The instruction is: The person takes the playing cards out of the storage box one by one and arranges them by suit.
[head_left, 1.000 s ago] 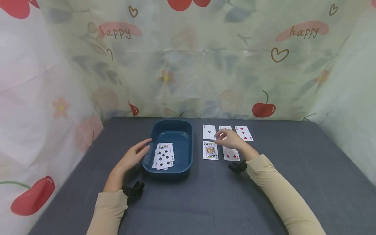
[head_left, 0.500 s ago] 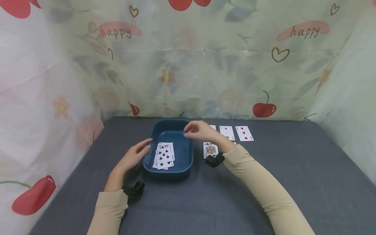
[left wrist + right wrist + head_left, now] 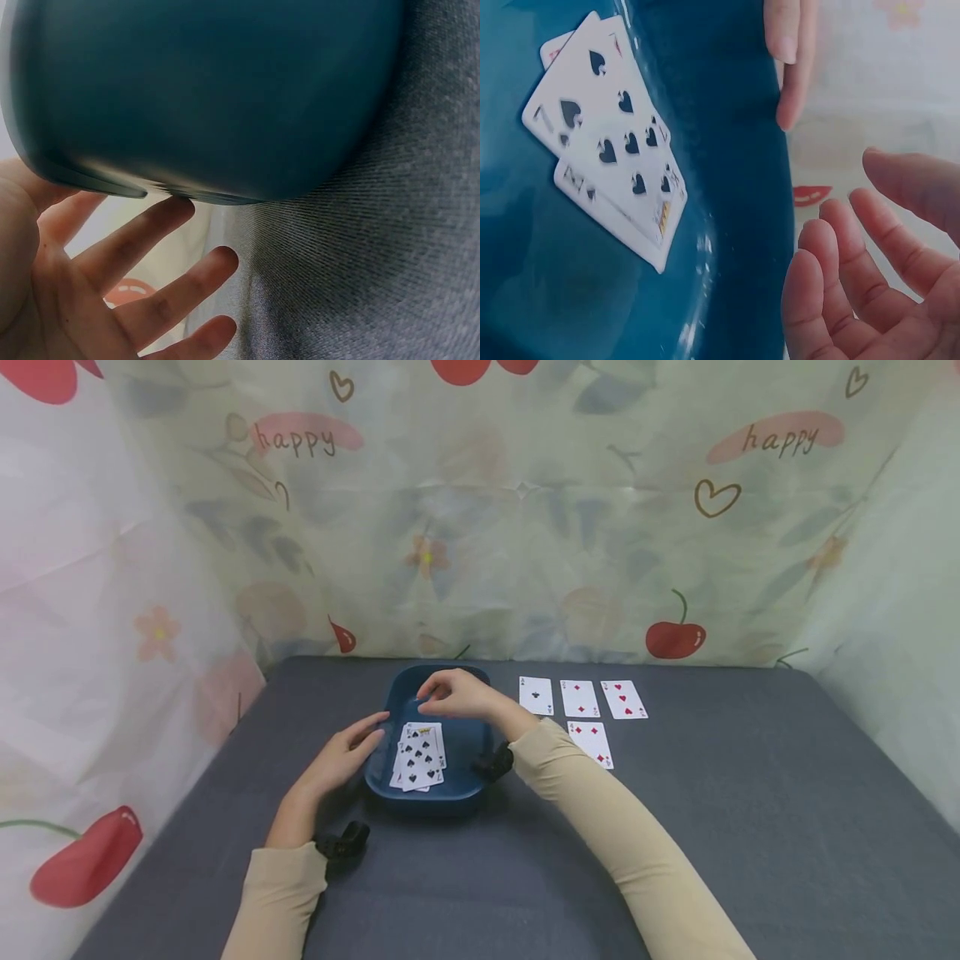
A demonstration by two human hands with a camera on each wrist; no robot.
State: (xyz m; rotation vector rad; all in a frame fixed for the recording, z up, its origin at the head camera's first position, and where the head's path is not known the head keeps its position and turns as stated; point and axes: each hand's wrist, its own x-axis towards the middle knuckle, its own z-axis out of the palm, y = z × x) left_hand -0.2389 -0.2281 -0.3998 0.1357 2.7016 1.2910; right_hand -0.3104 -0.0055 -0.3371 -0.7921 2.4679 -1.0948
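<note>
A dark blue rectangular plastic bin (image 3: 468, 752) stands left of centre. My left hand (image 3: 339, 764) rests against its left side, fingers extended along the wall and rim, as the left wrist view also shows. Above the bin's far half hovers my right hand (image 3: 461, 695). Its fingers are loosely bent, with nothing between thumb and fingertips in the right wrist view. Playing cards lie overlapped on the bin floor: a seven of spades (image 3: 622, 120) on top, a king of spades (image 3: 619, 206) partly under it, and a card with red print mostly hidden.
Right of the bin lie the ace of clubs (image 3: 536, 696), two of diamonds (image 3: 580, 699), three of hearts (image 3: 623, 700) and another diamond card (image 3: 590, 744). The right sleeve (image 3: 547, 760) covers the king of clubs' spot. A patterned curtain (image 3: 525, 527) hangs behind the grey-covered table (image 3: 712, 793).
My right hand has moved left from above the laid-out cards, across the bin's right rim, to over the bin. The left hand has stayed at the bin's side.
</note>
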